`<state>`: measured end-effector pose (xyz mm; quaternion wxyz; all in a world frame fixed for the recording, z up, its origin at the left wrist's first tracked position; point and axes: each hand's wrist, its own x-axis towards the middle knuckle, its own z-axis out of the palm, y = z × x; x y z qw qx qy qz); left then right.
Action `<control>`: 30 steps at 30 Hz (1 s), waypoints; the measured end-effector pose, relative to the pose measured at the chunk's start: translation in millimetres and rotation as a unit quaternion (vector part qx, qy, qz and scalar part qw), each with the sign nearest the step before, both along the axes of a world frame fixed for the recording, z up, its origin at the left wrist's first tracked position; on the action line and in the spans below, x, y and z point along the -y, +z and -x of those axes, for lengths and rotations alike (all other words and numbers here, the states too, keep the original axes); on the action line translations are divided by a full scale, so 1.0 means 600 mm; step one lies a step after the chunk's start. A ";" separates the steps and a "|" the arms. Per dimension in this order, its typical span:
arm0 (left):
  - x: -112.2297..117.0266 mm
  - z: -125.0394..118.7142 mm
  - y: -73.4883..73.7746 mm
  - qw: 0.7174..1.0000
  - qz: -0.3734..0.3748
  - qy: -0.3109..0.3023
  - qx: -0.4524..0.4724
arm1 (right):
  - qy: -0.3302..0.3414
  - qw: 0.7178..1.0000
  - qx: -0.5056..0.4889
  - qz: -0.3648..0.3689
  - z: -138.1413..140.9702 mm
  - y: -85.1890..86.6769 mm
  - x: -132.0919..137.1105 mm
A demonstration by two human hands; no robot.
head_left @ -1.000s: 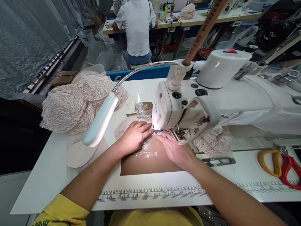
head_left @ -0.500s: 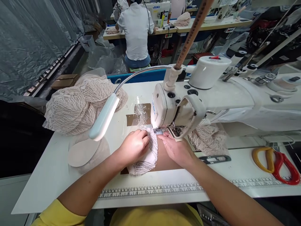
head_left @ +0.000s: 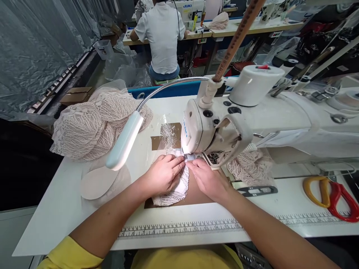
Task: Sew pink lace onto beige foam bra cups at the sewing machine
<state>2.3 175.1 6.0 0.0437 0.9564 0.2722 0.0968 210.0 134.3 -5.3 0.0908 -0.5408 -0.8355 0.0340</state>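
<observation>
A pale pink lace piece [head_left: 179,192] lies beneath the head of a white sewing machine [head_left: 196,125]. My left hand [head_left: 164,175] rests on it with curled fingers pressed into the cloth, its fingertips close to the presser foot [head_left: 189,157]. From the right, my right hand [head_left: 209,179] pinches the edge of the lace just in front of the foot, thumb and forefinger together. The two hands' fingertips nearly meet. Under the lace is a brown plate [head_left: 198,192] on the white table. The needle point is hidden.
A heap of lace pieces [head_left: 89,125] stands left, behind a lamp [head_left: 125,142] and rounded beige pads [head_left: 98,183]. More lace [head_left: 249,166], thread snips [head_left: 259,190] and red-and-yellow-handled scissors [head_left: 331,196] lie right. A printed ruler [head_left: 179,228] runs along the front. A person [head_left: 164,37] sits beyond.
My left hand's fingers have stretched forward and right toward the presser foot. My right hand stays nearly in place. The seated person's left arm has shifted outward, and the view has moved slightly.
</observation>
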 end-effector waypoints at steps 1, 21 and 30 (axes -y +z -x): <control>-0.002 0.000 -0.001 1.000 -0.002 -0.001 -0.001 | -0.001 1.000 0.005 -0.005 0.001 -0.001 -0.001; -0.026 -0.001 0.000 1.000 -0.015 -0.015 0.021 | 0.015 0.999 -0.027 -0.027 0.006 0.001 -0.008; -0.030 0.001 -0.002 0.999 -0.002 -0.014 0.045 | 0.022 0.999 -0.024 -0.016 -0.011 -0.012 0.000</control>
